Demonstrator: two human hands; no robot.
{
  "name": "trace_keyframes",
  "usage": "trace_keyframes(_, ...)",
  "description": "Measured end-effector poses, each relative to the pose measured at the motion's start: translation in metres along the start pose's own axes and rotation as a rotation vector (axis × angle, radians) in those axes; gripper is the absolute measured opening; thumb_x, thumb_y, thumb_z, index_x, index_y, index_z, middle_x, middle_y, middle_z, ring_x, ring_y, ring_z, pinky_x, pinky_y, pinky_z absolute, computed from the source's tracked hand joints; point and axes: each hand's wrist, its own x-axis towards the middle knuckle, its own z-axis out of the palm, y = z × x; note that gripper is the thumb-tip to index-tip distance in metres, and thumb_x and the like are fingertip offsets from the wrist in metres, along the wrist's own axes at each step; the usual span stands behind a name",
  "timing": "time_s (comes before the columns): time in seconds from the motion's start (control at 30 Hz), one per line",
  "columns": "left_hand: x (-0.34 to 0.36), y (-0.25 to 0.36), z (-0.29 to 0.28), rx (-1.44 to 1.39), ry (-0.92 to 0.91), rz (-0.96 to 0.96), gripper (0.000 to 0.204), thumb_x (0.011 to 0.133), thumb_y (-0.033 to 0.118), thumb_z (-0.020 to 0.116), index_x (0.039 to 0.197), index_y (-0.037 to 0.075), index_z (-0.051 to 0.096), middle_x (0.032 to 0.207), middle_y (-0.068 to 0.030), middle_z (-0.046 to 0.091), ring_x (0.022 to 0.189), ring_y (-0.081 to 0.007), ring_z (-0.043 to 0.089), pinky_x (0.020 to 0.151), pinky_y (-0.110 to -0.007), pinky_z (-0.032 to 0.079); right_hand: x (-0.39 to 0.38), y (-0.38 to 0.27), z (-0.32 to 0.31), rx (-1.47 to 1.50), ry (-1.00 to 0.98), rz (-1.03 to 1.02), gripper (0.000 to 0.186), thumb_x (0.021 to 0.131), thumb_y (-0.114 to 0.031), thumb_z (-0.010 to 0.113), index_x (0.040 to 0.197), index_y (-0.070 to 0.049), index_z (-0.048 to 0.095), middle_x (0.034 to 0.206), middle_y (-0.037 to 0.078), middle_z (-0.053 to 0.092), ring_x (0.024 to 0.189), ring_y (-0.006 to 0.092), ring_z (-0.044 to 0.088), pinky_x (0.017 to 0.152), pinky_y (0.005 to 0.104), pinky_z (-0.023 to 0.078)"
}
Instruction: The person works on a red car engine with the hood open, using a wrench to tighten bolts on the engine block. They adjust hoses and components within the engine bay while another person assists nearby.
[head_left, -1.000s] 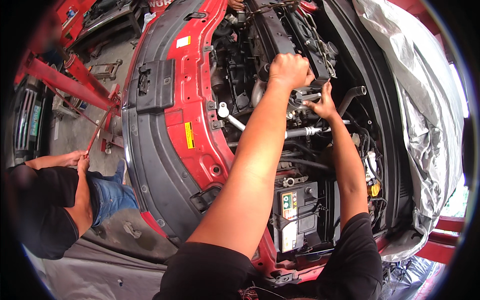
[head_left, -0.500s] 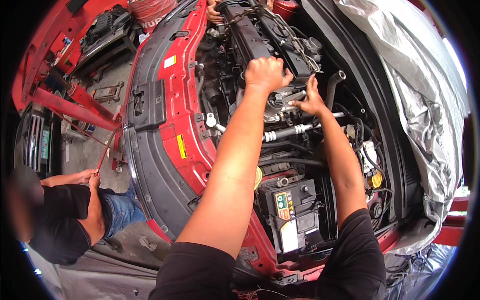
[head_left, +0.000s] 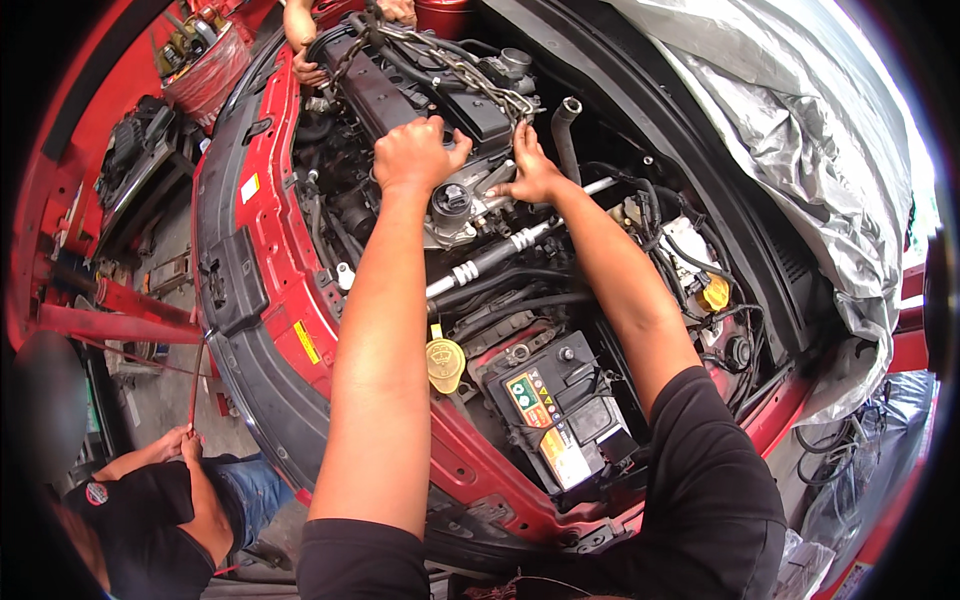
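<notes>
My left hand [head_left: 415, 155] is closed, with curled fingers on the end of the dark engine [head_left: 375, 85] in the red car's open bay. My right hand [head_left: 530, 170] lies open against the engine's near end, fingers stretched up, thumb out sideways. Just above it hangs a steel chain [head_left: 508, 98] running across the engine top. A round black fitting [head_left: 452, 200] on a metal housing sits between my wrists. A co-worker's hand [head_left: 308, 68] grips the engine's far end, with another hand [head_left: 398, 14] beside it.
A battery [head_left: 570, 420] and yellow-capped reservoir [head_left: 712, 292] sit nearer me. Silver sheeting [head_left: 790, 150] covers the car at right. At lower left, a co-worker [head_left: 150, 510] grips a red bar [head_left: 195, 390] beside a red lift frame [head_left: 120, 320]. A cluttered bench [head_left: 150, 150] stands at upper left.
The view has turned, and the engine and both my hands sit farther left and higher in it. My hands keep their places on the engine. More of the far co-worker's hands shows.
</notes>
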Motion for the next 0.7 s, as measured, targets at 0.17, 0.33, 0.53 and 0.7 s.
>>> trace_keyframes(0.17, 0.0007, 0.0039, -0.0028, 0.032, -0.008, -0.005, 0.040, 0.084, 0.051, 0.066, 0.078, 0.012, 0.074, 0.079, -0.0089, 0.075, 0.074, -0.0326, 0.076, 0.064, -0.047, 0.060, 0.0010, -0.0003, -0.0032, -0.017, -0.005, 0.008, 0.167, 0.059, -0.064, 0.095, 0.161, 0.005, -0.018, 0.169, 0.036, 0.001, 0.155, 0.0507, 0.020, 0.127, 0.0491, 0.028)
trace_keyframes(0.33, 0.0016, 0.0001, 0.0006, 0.019, 0.017, 0.001, 0.040, 0.084, 0.051, 0.065, 0.077, 0.012, 0.074, 0.076, -0.0087, 0.075, 0.071, -0.0328, 0.075, 0.061, -0.047, 0.060, 0.0023, -0.0029, -0.0022, -0.020, -0.010, 0.019, 0.166, 0.060, -0.063, 0.095, 0.161, 0.006, -0.018, 0.168, 0.038, 0.002, 0.155, 0.0519, 0.021, 0.127, 0.0495, 0.028)
trace_keyframes(0.53, 0.0029, 0.0026, -0.0007, 0.071, 0.037, 0.001, 0.040, 0.083, 0.052, 0.065, 0.079, 0.013, 0.076, 0.078, -0.0099, 0.076, 0.072, -0.0343, 0.076, 0.061, -0.047, 0.060, 0.0024, -0.0024, -0.0018, -0.053, -0.029, 0.042, 0.167, 0.060, -0.067, 0.093, 0.160, 0.006, -0.019, 0.169, 0.038, -0.001, 0.156, 0.0517, 0.018, 0.127, 0.0494, 0.028)
trace_keyframes(0.7, 0.0003, 0.0002, 0.0000, 0.075, -0.033, -0.018, 0.044, 0.083, 0.057, 0.063, 0.084, 0.016, 0.078, 0.080, -0.0124, 0.076, 0.075, -0.0365, 0.076, 0.064, -0.048, 0.061, 0.0012, -0.0017, 0.0008, -0.043, 0.007, -0.015, 0.168, 0.059, -0.070, 0.092, 0.159, 0.009, -0.016, 0.166, 0.037, 0.009, 0.154, 0.0518, 0.023, 0.126, 0.0453, 0.030)
